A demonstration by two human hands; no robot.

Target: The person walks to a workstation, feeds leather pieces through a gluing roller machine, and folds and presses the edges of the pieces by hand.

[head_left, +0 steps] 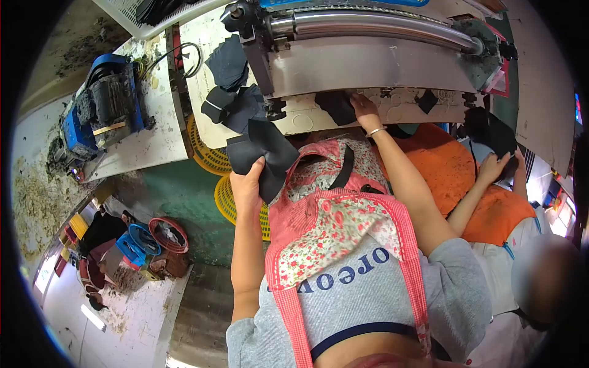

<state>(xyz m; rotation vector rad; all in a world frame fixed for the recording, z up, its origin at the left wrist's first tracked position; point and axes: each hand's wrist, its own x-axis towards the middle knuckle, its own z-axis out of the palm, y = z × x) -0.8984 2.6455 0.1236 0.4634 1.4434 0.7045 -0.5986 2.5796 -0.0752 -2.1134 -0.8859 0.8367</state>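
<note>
Pinched under the thumb of the left hand [246, 184], other fingers hidden: black pieces [256, 152], over the near edge of the surface [300, 121], toward its left corner. Under the right hand [367, 115], grip impossible to tell: a single black cutout [335, 107] at the near edge, probably at a feeding or retrieving step, seemingly calling next for clear fingertips below the low-set roller machine [380, 66]. Also: fanned black stack [227, 63] along the left edge; small black square [426, 102] toward the right.

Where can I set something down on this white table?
The white table is bare between the loose pieces and the black piece at your right hand, and between that hand and the small dark piece. Crowded: the left, with the fanned stack.
</note>
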